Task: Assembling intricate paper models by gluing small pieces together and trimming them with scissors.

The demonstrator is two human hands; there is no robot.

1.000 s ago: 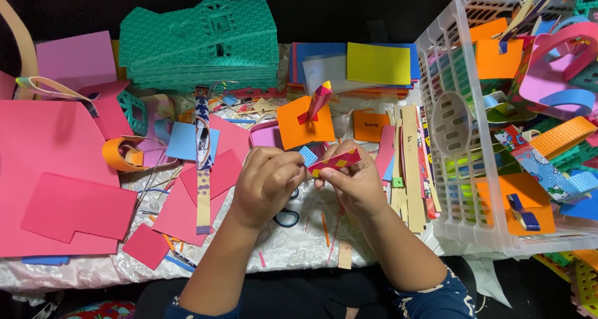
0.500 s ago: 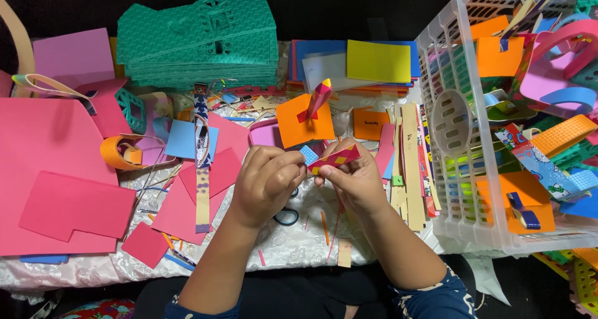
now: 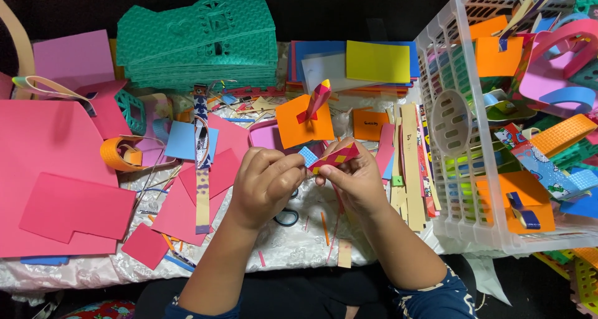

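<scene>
Little has shifted since the earlier frames: both hands remain together over the table's middle, and the small red strip (image 3: 334, 157) with yellow patches has tilted slightly. It is pinched between the left hand (image 3: 269, 183) and the right hand (image 3: 352, 177), both closed on it, with a blue checked piece (image 3: 308, 156) at its left end. This looks like the joining or folding step; the next move likely calls for a firm press at the seam. Just beyond the hands stands an orange square (image 3: 299, 124) bearing a red paper rocket (image 3: 318, 98). Beside the right hand sits a white basket (image 3: 450, 116); beside the left lie pink sheets (image 3: 75, 207).
</scene>
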